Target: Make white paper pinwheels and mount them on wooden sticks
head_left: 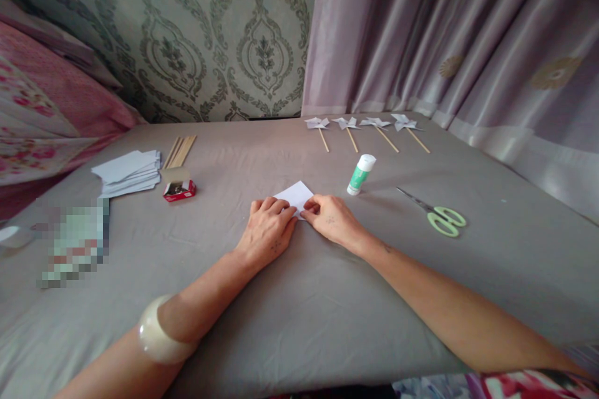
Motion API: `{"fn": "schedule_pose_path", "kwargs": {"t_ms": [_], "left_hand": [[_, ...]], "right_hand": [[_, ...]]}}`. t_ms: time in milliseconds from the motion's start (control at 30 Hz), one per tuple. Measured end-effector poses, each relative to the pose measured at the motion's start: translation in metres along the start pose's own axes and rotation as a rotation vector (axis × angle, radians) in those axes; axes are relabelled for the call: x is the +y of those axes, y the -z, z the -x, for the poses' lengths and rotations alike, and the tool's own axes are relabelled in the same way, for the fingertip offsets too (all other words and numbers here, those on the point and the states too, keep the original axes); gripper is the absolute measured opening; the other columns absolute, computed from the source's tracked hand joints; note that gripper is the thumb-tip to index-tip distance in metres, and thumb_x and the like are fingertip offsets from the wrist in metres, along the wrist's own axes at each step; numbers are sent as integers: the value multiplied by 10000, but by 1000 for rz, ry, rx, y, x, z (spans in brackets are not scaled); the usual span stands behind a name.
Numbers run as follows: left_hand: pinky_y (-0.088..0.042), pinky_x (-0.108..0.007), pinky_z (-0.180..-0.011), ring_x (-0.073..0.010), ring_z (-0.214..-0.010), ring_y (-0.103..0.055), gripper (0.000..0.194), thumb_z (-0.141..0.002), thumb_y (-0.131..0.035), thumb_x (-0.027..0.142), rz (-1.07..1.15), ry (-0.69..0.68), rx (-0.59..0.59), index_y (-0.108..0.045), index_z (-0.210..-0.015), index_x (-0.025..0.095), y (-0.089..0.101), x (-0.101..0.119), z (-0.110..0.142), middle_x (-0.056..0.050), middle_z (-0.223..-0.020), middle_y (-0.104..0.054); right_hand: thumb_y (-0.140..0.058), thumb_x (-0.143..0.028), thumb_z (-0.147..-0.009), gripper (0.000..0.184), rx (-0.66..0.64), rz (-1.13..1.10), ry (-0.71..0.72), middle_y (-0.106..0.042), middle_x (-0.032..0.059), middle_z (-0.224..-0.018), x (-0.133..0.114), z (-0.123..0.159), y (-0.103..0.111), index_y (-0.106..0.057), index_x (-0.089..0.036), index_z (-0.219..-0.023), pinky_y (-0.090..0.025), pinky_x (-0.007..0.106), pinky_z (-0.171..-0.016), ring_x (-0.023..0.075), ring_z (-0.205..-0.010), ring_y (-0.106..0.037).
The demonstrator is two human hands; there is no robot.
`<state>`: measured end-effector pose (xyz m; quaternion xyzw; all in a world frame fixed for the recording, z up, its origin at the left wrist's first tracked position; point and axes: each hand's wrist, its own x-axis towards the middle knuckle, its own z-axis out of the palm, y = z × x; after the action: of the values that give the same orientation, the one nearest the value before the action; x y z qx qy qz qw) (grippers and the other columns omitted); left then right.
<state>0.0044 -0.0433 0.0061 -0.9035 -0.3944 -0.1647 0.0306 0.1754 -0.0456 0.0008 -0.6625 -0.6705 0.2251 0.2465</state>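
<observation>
A small white sheet of paper (299,192) lies on the grey cloth in front of me, one corner pointing away. My left hand (269,224) presses on its left side with bent fingers, holding it against the surface. At its near right edge, my right hand (330,218) pinches the paper between thumb and fingers. Both hands partly cover the sheet, so any fold under them is hidden. Beyond my right hand a glue stick (360,176) with a white cap and green label stands upright. Scissors (437,217) with light green handles lie farther right.
Four-bladed paper pinwheels (347,124) on sticks lie in a row at the back right. To the left are a stack of white paper (128,176), wooden sticks (180,151), a small open red box (180,190) and a blurred packet (77,240). Curtains (397,31) hang behind.
</observation>
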Motion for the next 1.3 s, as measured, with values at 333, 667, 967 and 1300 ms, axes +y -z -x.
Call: {"fn": "schedule_pose_path", "kwargs": {"t_ms": [333, 667, 967, 1300], "left_hand": [[-344, -393, -812, -244, -957, -523, 307, -953, -391, 297, -6, -1, -3, -664, -1059, 204, -3, -1, -2, -86, -1031, -657], [-335, -405, -809, -246, -944, -486, 317, -950, -386, 312, -11, 16, -62, -671, -1054, 220, -1, 1, -7, -89, -1025, -628], [-329, -426, -818, -262, -979, -455, 286, -923, -449, 347, 34, 10, -42, -703, -1004, 244, -1, -3, -10, -83, -1061, -623], [-317, -434, -833, -256, -960, -498, 263, -920, -468, 338, -19, -73, -12, -692, -961, 207, -3, 1, -10, -85, -976, -668]], "right_hand": [[-636, -276, -779, 179, 14, 19, -4, -739, 75, -854, -1, 0, -1, -702, -178, -913, -475, 266, -703, 191, -793, -679], [-609, -288, -801, 166, 8, 54, 1, -735, 68, -855, -2, 2, -1, -692, -193, -910, -461, 268, -684, 199, -793, -674], [-594, -260, -803, 178, -13, -50, 33, -736, 70, -882, 4, 1, -1, -684, -179, -933, -481, 263, -712, 182, -785, -679], [-615, -187, -779, 139, -66, -158, 59, -741, 68, -843, 10, -9, 2, -697, -152, -886, -498, 242, -718, 159, -773, -680]]}}
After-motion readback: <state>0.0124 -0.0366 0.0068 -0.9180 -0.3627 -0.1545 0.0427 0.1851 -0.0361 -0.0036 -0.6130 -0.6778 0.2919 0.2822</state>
